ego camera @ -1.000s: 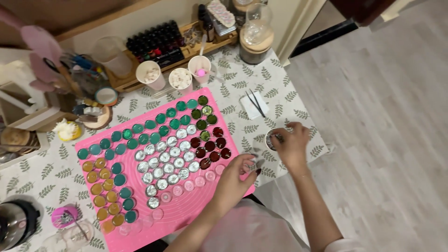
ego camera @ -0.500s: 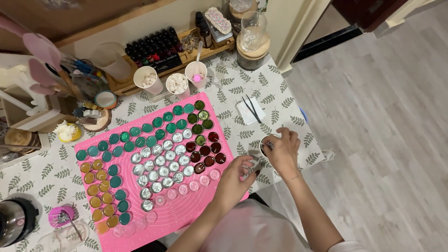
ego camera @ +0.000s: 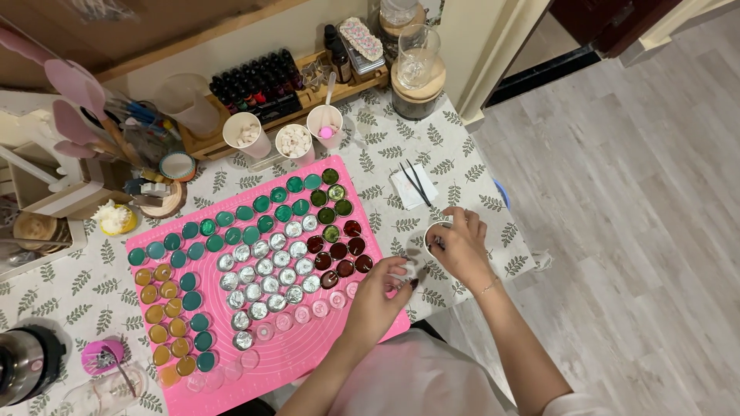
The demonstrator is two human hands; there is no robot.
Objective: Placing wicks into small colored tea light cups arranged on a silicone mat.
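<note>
My right hand (ego camera: 462, 248) grips a small white cup (ego camera: 433, 230) near the table's right edge, fingers curled over its rim. My left hand (ego camera: 376, 296) rests at the right border of the pink mat (ego camera: 231, 370) and pinches a small whitish round pot (ego camera: 405, 270) just below the cup. The two hands almost touch. On the mat lie rows of small round pots: teal (ego camera: 193, 231), silver (ego camera: 266, 270), dark red (ego camera: 339, 253), gold (ego camera: 158, 293) and pale clear ones (ego camera: 308, 312).
Black tweezers (ego camera: 415, 183) lie on a white paper behind my right hand. Three white cups (ego camera: 294, 142) stand behind the mat, then a wooden rack of dark bottles (ego camera: 258, 77) and glass jars (ego camera: 416, 69). A steel pot (ego camera: 27, 362) sits front left. The table edge drops to the floor on the right.
My right hand has drawn the cup slightly left towards the mat, closer to my left hand. The left hand has barely moved.
</note>
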